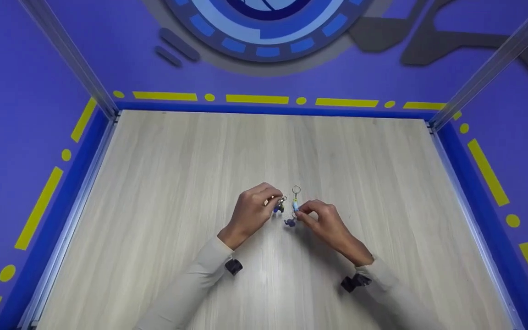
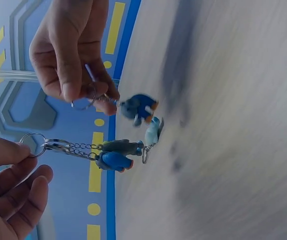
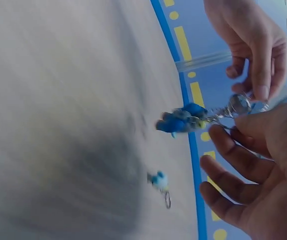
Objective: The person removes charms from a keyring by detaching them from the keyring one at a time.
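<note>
My left hand [image 1: 254, 210] pinches a split ring that is linked with other rings. From these hang a blue elephant charm [image 2: 115, 161] and a grey-green charm [image 2: 121, 146] on short chains. Across from it, my right hand [image 1: 327, 223] pinches the ring of another keychain, whose blue-grey elephant charm [image 2: 139, 108] dangles below the fingers. Both hands are held above the table, close together. A light-blue keychain [image 1: 295, 205] with a yellow bit lies on the table between and beyond them, its ring [image 1: 296, 189] pointing away. In the right wrist view the hanging charms overlap and blur.
A pale wood-grain table [image 1: 190, 160] spreads under both hands. Blue panels [image 1: 264, 82] with yellow dashes stand along its back and sides, and metal posts [image 1: 69, 55] rise at the back corners. Each sleeved wrist carries a small black camera [image 1: 233, 266].
</note>
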Demonstrator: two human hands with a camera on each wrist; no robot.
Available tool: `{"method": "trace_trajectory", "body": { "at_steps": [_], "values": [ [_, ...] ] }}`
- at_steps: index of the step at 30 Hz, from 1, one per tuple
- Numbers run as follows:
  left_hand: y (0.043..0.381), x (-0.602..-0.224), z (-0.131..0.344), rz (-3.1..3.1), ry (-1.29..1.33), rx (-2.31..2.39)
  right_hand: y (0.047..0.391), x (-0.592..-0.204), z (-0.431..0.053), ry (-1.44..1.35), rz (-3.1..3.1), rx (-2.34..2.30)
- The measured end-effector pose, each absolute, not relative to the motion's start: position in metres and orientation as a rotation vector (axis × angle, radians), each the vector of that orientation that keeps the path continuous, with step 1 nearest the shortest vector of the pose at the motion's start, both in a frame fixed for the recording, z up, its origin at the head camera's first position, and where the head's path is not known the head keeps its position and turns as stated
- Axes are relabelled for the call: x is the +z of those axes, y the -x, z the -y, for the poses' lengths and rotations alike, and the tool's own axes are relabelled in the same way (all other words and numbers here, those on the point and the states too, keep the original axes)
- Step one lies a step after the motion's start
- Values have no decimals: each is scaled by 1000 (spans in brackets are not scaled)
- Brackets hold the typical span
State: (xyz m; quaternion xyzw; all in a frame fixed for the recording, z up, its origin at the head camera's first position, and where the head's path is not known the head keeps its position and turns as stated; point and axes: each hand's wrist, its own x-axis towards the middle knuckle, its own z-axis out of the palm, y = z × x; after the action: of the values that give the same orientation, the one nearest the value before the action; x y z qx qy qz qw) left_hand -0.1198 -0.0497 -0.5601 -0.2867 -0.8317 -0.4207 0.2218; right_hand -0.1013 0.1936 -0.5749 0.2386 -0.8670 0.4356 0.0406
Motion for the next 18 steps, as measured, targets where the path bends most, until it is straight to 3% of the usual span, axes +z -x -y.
{"method": "trace_trajectory", "body": {
  "at_steps": [7,18],
  "values": [
    [120,-564,53,2349,754,-1193,106,-571,-216,-758,2783,1280],
    [120,-565,55,2361,746,-1197,148,-601,-240,-626,2872,1130]
  ]
}}
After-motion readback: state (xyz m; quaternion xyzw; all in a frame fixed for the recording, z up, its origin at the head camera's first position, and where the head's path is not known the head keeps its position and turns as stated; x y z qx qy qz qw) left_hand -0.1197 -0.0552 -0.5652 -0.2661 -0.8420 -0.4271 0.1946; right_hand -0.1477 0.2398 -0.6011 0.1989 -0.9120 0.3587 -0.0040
